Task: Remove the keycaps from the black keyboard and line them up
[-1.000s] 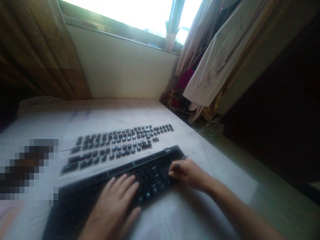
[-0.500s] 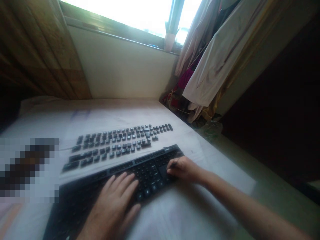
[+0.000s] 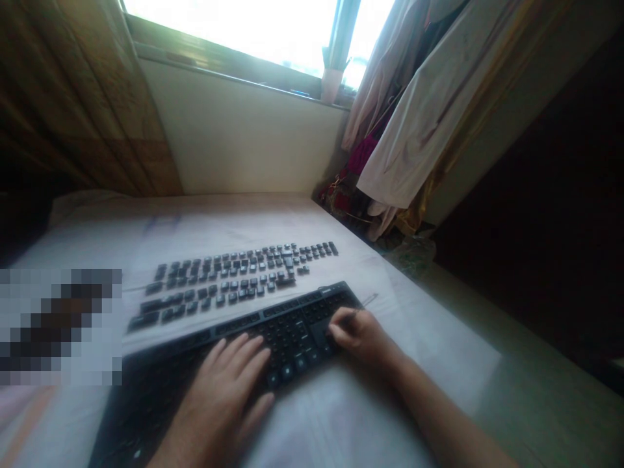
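Observation:
A black keyboard [image 3: 287,335] lies slanted on the pale sheet, with many of its key caps off. My left hand [image 3: 229,380] rests flat on its middle, fingers stretched out and slightly apart. At the keyboard's right end, my right hand [image 3: 358,338] is closed around a thin, pen-like tool [image 3: 370,300]. A dark part of it shows between the fingers, and a slim light end sticks out up and to the right. Its other end is hidden by the fingers. Loose black key caps [image 3: 234,285] lie in rows beyond the keyboard.
The sheet-covered surface [image 3: 429,325] drops off along its right edge to the floor. Clothes [image 3: 409,143] hang at the right, near a window [image 3: 234,32]. A brown curtain [image 3: 92,110] hangs at the left. A blurred-out patch [image 3: 58,325] covers something on the left.
My right hand has turned and shifted slightly, and the tool's slim end now shows clearly past it. My left hand stays on the keyboard. The view has shifted a little.

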Motion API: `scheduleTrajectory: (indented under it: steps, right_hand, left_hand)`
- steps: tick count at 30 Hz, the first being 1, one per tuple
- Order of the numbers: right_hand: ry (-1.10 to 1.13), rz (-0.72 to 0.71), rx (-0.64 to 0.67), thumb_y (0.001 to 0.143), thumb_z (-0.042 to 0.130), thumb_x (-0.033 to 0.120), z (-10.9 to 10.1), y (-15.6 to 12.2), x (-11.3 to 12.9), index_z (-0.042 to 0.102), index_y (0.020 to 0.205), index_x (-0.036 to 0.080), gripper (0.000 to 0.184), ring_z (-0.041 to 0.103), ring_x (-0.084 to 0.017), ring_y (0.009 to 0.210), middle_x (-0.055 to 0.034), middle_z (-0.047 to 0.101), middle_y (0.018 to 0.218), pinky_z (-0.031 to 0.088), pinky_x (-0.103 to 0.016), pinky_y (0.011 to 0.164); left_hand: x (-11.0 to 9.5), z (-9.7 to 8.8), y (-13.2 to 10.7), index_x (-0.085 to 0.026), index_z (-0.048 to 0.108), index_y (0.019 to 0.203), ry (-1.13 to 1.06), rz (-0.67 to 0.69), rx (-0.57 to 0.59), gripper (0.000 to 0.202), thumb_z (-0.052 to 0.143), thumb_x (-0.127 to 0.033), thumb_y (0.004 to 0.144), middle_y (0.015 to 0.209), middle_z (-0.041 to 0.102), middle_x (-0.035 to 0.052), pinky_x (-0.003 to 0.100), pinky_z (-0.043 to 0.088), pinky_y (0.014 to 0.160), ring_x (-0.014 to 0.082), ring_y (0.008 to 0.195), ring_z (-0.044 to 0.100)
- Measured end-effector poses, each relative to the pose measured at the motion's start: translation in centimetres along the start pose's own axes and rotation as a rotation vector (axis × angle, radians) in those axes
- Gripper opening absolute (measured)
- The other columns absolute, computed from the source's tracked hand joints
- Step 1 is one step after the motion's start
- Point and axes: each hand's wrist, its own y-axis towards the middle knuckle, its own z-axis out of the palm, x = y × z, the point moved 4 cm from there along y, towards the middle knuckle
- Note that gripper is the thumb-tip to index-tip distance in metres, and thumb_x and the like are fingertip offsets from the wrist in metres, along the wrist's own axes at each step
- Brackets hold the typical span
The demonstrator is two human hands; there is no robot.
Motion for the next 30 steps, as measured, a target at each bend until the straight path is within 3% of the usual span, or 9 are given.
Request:
scheduleTrajectory:
  steps: [5,10,15,20,24,27,30]
  right_hand:
    - [0.17,0.127,-0.178,0.08,0.052,0.045,-1.0,-0.1,-0.8,0.053,0.066,0.021,0.028,0.047,-0.01,0.042,0.0035,0.053,0.05,0.038,-0.02,0.041]
    - [0.224,0.136,-0.163,0.071,0.062,0.041,-1.0,-0.1,0.2,0.055,0.062,0.02,0.024,0.048,-0.01,0.041,0.0033,0.055,0.047,0.039,-0.021,0.041]
    - [0.158,-0.014,-0.09,0.071,0.064,0.031,0.4,-0.5,3.4,0.061,0.06,0.019,0.016,0.049,-0.011,0.045,0.0025,0.057,0.049,0.041,-0.023,0.044]
    - [0.11,-0.23,-0.027,0.077,0.061,0.023,3.0,-1.3,6.4,0.065,0.063,0.019,0.016,0.057,-0.013,0.049,-0.0004,0.065,0.055,0.046,-0.023,0.049]
    - [0.094,-0.313,0.018,0.079,0.06,0.019,4.5,-1.6,7.6,0.065,0.064,0.019,0.016,0.063,-0.014,0.052,-0.002,0.069,0.06,0.05,-0.023,0.053]
    - [0.061,-0.34,-0.004,0.08,0.06,0.018,4.8,-1.5,7.9,0.064,0.064,0.02,0.016,0.063,-0.015,0.053,-0.0017,0.068,0.06,0.05,-0.024,0.054]
    - [0.041,-0.414,-0.079,0.08,0.059,0.016,4.8,-1.4,8.5,0.062,0.064,0.021,0.017,0.064,-0.016,0.06,-0.002,0.065,0.063,0.051,-0.026,0.059]
  left_hand:
    - [0.0,0.0,0.1,-0.025,0.06,0.127,0.021,0.025,-0.018,0.046,0.061,-0.044,0.085,0.13,0.067,0.0065,0.053,0.05,0.098,0.0319,0.117,0.064]
    - [0.2,-0.2,0.2,-0.026,0.06,0.127,0.0,0.019,-0.017,0.045,0.062,-0.043,0.085,0.132,0.066,0.0056,0.052,0.049,0.099,0.0313,0.118,0.063]
    - [-0.7,-1.3,0.8,-0.025,0.058,0.129,-0.036,-0.003,-0.028,0.049,0.064,-0.044,0.085,0.13,0.067,0.0067,0.051,0.05,0.099,0.0313,0.116,0.064]
    - [-2.4,-2.4,2.3,-0.02,0.054,0.129,-0.174,-0.101,-0.151,0.047,0.064,-0.039,0.087,0.118,0.072,0.0085,0.042,0.056,0.09,0.0263,0.104,0.069]
    - [-2.5,-2.6,3.4,-0.022,0.061,0.115,-0.313,-0.161,-0.193,0.025,0.057,-0.029,0.092,0.102,0.076,0.0041,0.035,0.058,0.075,0.0216,0.087,0.072]
    - [-2.1,-2.6,3.7,-0.024,0.065,0.104,-0.365,-0.18,-0.183,0.016,0.052,-0.026,0.094,0.091,0.077,0.0016,0.032,0.056,0.068,0.0196,0.076,0.072]
    - [-1.7,-2.4,3.6,-0.025,0.067,0.103,-0.428,-0.227,-0.165,0.017,0.053,-0.027,0.092,0.091,0.077,0.0013,0.031,0.056,0.07,0.0187,0.075,0.072]
